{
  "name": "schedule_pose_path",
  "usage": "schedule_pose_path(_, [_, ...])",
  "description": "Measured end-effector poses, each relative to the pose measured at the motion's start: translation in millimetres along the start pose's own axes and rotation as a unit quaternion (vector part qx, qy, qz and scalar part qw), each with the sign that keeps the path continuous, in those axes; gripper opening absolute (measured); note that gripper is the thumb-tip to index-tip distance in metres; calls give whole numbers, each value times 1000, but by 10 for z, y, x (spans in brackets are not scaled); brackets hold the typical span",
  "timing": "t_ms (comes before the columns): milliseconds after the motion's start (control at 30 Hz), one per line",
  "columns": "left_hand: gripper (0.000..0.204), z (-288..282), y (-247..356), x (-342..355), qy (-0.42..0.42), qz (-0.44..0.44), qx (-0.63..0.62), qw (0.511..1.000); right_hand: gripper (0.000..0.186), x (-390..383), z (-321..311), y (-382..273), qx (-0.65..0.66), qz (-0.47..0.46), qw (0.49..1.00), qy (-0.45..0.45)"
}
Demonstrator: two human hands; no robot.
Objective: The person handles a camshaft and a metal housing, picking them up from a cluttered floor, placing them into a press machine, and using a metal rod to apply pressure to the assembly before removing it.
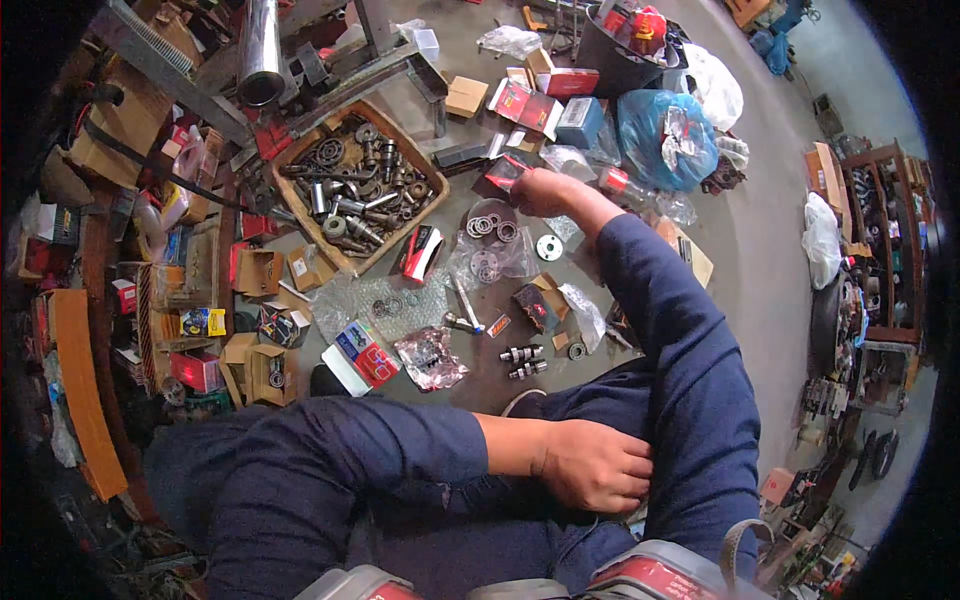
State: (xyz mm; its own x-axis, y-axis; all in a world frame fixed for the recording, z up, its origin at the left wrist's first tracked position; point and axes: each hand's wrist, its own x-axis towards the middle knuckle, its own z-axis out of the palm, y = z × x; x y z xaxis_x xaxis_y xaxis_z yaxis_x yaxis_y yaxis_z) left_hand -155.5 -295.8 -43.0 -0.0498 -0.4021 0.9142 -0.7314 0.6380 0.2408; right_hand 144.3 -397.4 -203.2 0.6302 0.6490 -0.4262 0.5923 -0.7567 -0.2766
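My right hand point(540, 190) reaches forward with its fingers closed on a red and dark box point(500, 177). Just below it are metal rings point(485, 226) in clear plastic and a round flanged plate point(549, 247). My left hand point(595, 470) rests across my lap, fingers loosely curved and apart, holding nothing visible. Beyond my legs lie two dark camshaft-like parts point(524, 361), a red and white box point(421, 253), a flat blue and red package point(360, 356) and a silvery bag of small parts point(430, 358).
A wooden crate point(291, 205) of metal parts stands at left front, below a metal frame point(410, 70). Several cartons point(260, 270) pile along the left. Bags point(665, 140) and a black bin point(625, 70) are at the back; a wooden shelf unit point(875, 240) is right.
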Motion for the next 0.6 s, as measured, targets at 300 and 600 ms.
schedule_pose_path(300, [13,-55,-36,-175,-14,-120,-13,993,26,324,631,-26,52,-81,993,65])
schedule_pose_path(600, [26,-32,-5,-281,60,-168,-20,984,16,44,478,-295,-53,-67,992,90])
